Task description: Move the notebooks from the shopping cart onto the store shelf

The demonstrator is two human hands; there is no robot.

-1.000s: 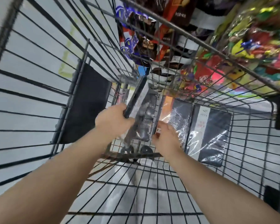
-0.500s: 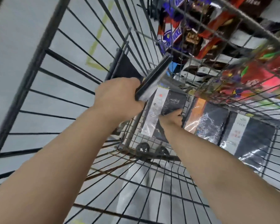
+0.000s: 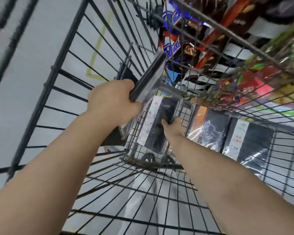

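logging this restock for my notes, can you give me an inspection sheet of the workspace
surface: wire cart, black bars, its floor carrying the notebooks
job's things: one wrapped notebook lifted edge-up; a second notebook tilted up off the cart floor; two more notebooks lying flat to its right
clutter: nothing seen loose in the cart
grips: left hand shut on the lifted notebook; right hand gripping the lower edge of the second notebook
cables: nothing seen
surroundings: shelf of snack packs beyond the cart's far side; grey floor with a yellow tape mark; cart wheels below; blur throughout
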